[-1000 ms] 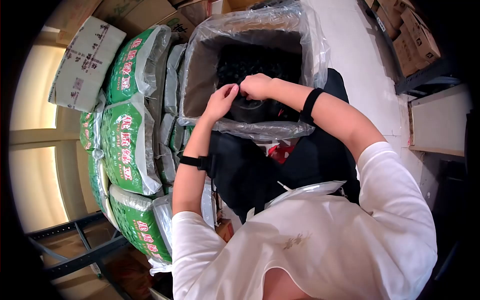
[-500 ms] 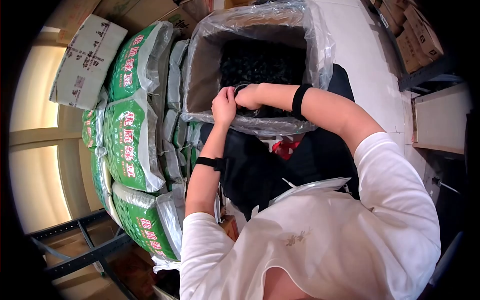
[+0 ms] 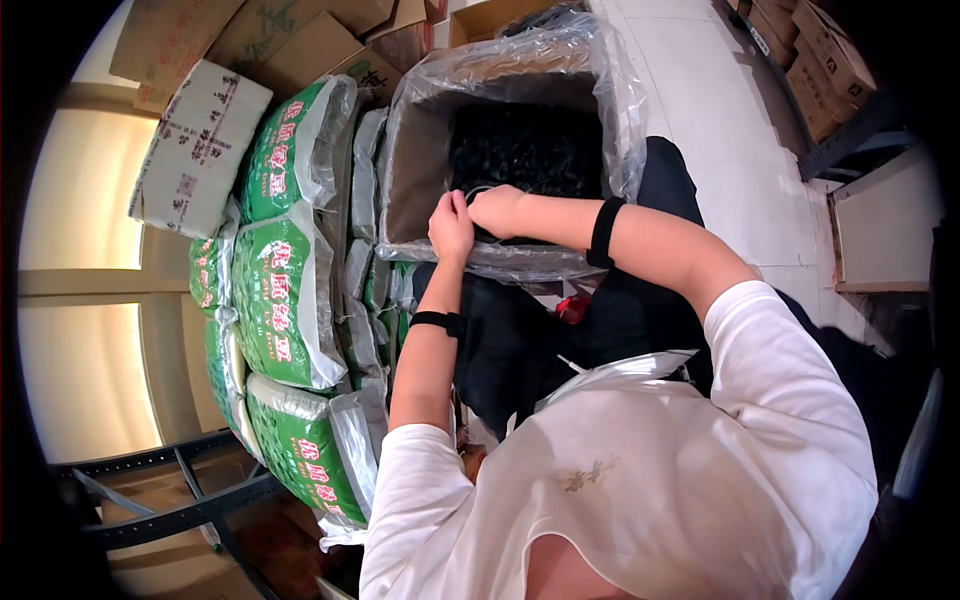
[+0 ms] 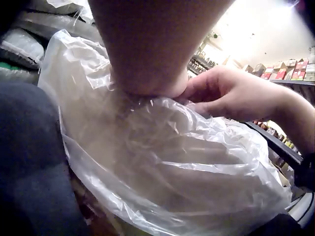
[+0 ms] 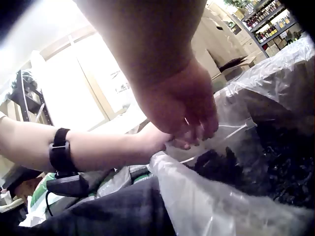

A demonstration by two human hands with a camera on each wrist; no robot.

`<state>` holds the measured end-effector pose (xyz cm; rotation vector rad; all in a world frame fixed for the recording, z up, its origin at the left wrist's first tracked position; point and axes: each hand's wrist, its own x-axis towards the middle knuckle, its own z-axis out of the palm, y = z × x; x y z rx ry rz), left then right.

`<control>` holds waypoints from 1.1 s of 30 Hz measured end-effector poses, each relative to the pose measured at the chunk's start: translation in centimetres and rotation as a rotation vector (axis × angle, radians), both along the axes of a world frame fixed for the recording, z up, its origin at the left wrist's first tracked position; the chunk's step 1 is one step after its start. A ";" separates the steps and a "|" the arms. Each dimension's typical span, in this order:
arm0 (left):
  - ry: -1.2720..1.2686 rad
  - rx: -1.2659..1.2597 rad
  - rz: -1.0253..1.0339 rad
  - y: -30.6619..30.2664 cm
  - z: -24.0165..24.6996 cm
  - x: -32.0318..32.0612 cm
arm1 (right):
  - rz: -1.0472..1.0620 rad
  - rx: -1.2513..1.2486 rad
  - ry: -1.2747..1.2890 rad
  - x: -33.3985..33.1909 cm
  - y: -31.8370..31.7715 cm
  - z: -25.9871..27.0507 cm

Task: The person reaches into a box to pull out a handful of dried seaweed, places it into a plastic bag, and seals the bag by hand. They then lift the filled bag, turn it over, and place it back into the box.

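Note:
In the head view, my left hand (image 3: pixel 452 230) and right hand (image 3: pixel 495 211) meet over the near left part of a carton lined with clear plastic (image 3: pixel 625 130). Dark, dry-looking pieces (image 3: pixel 525 150) lie in the carton. The right wrist view shows a small clear plastic bag (image 5: pixel 235 130) with a pale strip along its mouth and dark pieces behind or in it. My right fingers curl at the bag's mouth, and the left fingertips pinch its edge close beside them. From the left wrist, the crumpled liner (image 4: pixel 197 172) covers most of the view and my left fingers are hidden.
Green and white printed sacks (image 3: pixel 275 300) are stacked to the left of the carton, with a white printed box (image 3: pixel 200 145) on top. Cardboard boxes (image 3: pixel 825 70) sit on a dark shelf at the right. My dark-clothed legs (image 3: pixel 640 300) stand against the carton's near side.
Both hands have come closer to the carton's near rim and remain together. The left forearm is more upright in view, and the head view has shifted slightly.

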<state>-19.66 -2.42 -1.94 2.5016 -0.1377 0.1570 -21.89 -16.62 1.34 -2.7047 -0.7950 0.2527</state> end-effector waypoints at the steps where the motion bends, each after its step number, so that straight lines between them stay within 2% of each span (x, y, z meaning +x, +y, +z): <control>1: 0.003 -0.031 0.020 0.1 0.0 0.0 | -0.007 0.041 -0.019 -0.6 -0.2 0.4; 6: -0.072 -0.019 0.080 -0.1 0.0 -0.1 | -0.096 0.394 -0.223 -2.0 -3.7 1.7; 9: -0.062 0.011 0.124 -0.5 0.1 0.1 | -0.330 0.367 -0.104 -1.5 -6.7 2.5; 15: -0.054 0.034 0.120 -1.3 0.6 0.3 | -0.550 0.291 -0.138 2.0 -12.3 -1.6; 23: 0.023 -0.007 0.087 -0.6 0.8 -1.1 | -0.753 0.039 0.166 7.7 -12.6 -5.3; 25: 0.069 -0.059 0.071 -0.7 1.6 -1.6 | -0.807 -0.116 0.369 9.0 -12.0 -7.2; 26: 0.071 -0.073 0.083 -0.6 1.3 -1.5 | -0.779 -0.147 0.367 9.1 -11.7 -8.2; 32: 0.074 -0.174 0.079 -0.2 0.1 -1.0 | -0.803 -0.147 0.525 10.6 -8.8 -17.8; 33: 0.020 -0.147 0.066 -0.3 0.1 -1.0 | -0.873 -0.049 0.642 11.1 -8.4 -20.0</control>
